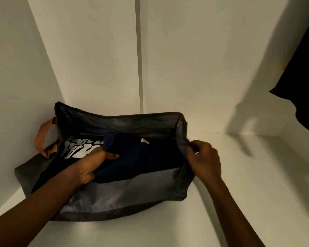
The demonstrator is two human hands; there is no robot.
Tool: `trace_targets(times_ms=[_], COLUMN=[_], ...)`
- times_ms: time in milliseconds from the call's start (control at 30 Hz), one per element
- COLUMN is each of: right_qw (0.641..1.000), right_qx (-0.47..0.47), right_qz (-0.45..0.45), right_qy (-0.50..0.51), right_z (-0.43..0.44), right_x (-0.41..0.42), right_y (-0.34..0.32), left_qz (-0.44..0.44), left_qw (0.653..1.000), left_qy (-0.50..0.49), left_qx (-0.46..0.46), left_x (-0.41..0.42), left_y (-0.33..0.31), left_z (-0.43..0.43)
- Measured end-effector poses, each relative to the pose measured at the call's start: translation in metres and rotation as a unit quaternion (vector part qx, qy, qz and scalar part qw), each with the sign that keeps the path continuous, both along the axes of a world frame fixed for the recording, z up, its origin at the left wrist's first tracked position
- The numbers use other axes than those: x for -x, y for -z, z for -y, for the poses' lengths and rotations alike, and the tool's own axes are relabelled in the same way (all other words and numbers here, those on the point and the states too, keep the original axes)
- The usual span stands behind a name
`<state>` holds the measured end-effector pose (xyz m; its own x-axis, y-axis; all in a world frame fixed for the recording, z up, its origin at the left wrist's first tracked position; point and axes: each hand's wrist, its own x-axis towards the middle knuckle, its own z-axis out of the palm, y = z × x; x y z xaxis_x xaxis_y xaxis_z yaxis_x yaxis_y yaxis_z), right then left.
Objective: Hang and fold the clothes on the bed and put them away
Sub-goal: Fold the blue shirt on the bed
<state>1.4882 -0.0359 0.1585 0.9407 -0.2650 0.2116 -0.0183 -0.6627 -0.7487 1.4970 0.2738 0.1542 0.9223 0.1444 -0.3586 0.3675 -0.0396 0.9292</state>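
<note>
Folded navy garment (pixel 132 157) lies inside grey storage bag (pixel 125 193) on shelf (pixel 239 193), its left end gripped by left hand (pixel 93 164). Bag's right wall is pinched open by right hand (pixel 203 161). Risks: fold undone if shoved; soft wall collapsing inward if released.

Legible text: none that I can make out.

Item one: white printed graphic (pixel 73 154) on a black garment (pixel 48 173) at the left end of the grey bag (pixel 123 189). The shapes could be lettering, but I cannot read them, and the left hand (pixel 89 166) covers the lower edge.

Item two: small pale tag (pixel 145 141) on the folded navy garment (pixel 137 157), near the bag's far wall. It is blank or too small to tell.
</note>
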Motion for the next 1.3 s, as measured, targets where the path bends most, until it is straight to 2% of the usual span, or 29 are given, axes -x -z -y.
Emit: trace_targets(times_ms=[67, 100, 133, 200, 233, 267, 333, 367, 433, 500, 533, 567, 600, 667, 700, 733, 767, 833, 867, 900, 1000, 1100, 1167, 1233, 1300], right_qw=[0.972, 0.952, 0.940, 0.934, 0.933, 0.931, 0.931, 0.933, 0.950, 0.965, 0.966, 0.963, 0.957, 0.931, 0.916, 0.900, 0.885, 0.857, 0.845, 0.832, 0.790, 0.762, 0.776, 0.815, 0.855], right_qx=[-0.222, -0.289, -0.324, -0.336, -0.336, -0.336, -0.323, -0.306, -0.230, -0.114, -0.059, -0.005, 0.056, 0.164, 0.219, 0.275, 0.324, 0.391, 0.421, 0.450, 0.541, 0.587, 0.579, 0.537, 0.480], right_qz=[0.069, 0.090, 0.102, 0.114, 0.120, 0.129, 0.153, 0.165, 0.173, 0.192, 0.222, 0.257, 0.284, 0.307, 0.295, 0.275, 0.253, 0.217, 0.199, 0.180, 0.143, 0.167, 0.175, 0.179, 0.181], right_qy=[0.033, 0.040, 0.041, 0.044, 0.047, 0.053, 0.077, 0.093, 0.124, 0.136, 0.119, 0.080, 0.025, -0.109, -0.162, -0.197, -0.220, -0.255, -0.265, -0.271, -0.249, -0.215, -0.178, -0.125, -0.073], right_z=[0.010, 0.013, 0.015, 0.015, 0.015, 0.015, 0.015, 0.016, 0.014, 0.007, 0.000, -0.007, -0.014, -0.019, -0.022, -0.024, -0.025, -0.023, -0.021, -0.019, -0.015, -0.008, -0.010, -0.014, -0.018], right_x=[-0.009, -0.012, -0.013, -0.014, -0.014, -0.015, -0.014, -0.013, -0.011, -0.001, 0.005, 0.012, 0.021, 0.040, 0.047, 0.051, 0.056, 0.064, 0.070, 0.075, 0.087, 0.088, 0.088, 0.090, 0.089], right_y=[0.003, 0.005, 0.010, 0.018, 0.021, 0.022, 0.020, 0.019, 0.015, 0.009, 0.006, 0.002, -0.002, -0.009, -0.011, -0.011, -0.009, -0.005, -0.002, -0.001, 0.006, 0.012, 0.009, -0.001, -0.014], left_qz=[-0.034, -0.056, -0.071, -0.074, -0.063, -0.040, 0.032, 0.071, 0.110, 0.131, 0.153, 0.171, 0.184, 0.185, 0.185, 0.188, 0.197, 0.211, 0.213, 0.219, 0.278, 0.340, 0.380, 0.422, 0.414], left_qw=[0.998, 0.996, 0.992, 0.987, 0.989, 0.993, 0.981, 0.952, 0.873, 0.781, 0.749, 0.734, 0.741, 0.778, 0.777, 0.755, 0.717, 0.617, 0.579, 0.562, 0.557, 0.568, 0.596, 0.639, 0.670], left_qy=[0.003, 0.012, 0.020, 0.050, 0.070, 0.091, 0.135, 0.160, 0.197, 0.222, 0.239, 0.269, 0.313, 0.405, 0.459, 0.512, 0.556, 0.600, 0.603, 0.592, 0.501, 0.437, 0.418, 0.385, 0.380], left_qx=[0.048, 0.074, 0.099, 0.131, 0.115, 0.061, -0.136, -0.250, -0.432, -0.569, -0.599, -0.600, -0.565, -0.443, -0.389, -0.364, -0.372, -0.463, -0.506, -0.535, -0.601, -0.609, -0.571, -0.515, -0.485], left_x=[-0.006, -0.009, -0.012, -0.019, -0.023, -0.028, -0.039, -0.042, -0.043, -0.038, -0.035, -0.030, -0.024, -0.010, 0.000, 0.013, 0.026, 0.046, 0.053, 0.056, 0.055, 0.052, 0.047, 0.042, 0.040], left_y=[-0.002, -0.002, -0.002, 0.001, 0.005, 0.009, 0.013, 0.012, 0.001, -0.010, -0.016, -0.025, -0.035, -0.053, -0.060, -0.065, -0.067, -0.055, -0.045, -0.034, -0.013, -0.013, -0.021, -0.032, -0.043], left_z=[0.013, 0.021, 0.029, 0.045, 0.050, 0.049, 0.033, 0.019, -0.005, -0.006, -0.001, 0.006, 0.011, 0.022, 0.026, 0.029, 0.033, 0.045, 0.050, 0.054, 0.055, 0.051, 0.047, 0.043, 0.036])
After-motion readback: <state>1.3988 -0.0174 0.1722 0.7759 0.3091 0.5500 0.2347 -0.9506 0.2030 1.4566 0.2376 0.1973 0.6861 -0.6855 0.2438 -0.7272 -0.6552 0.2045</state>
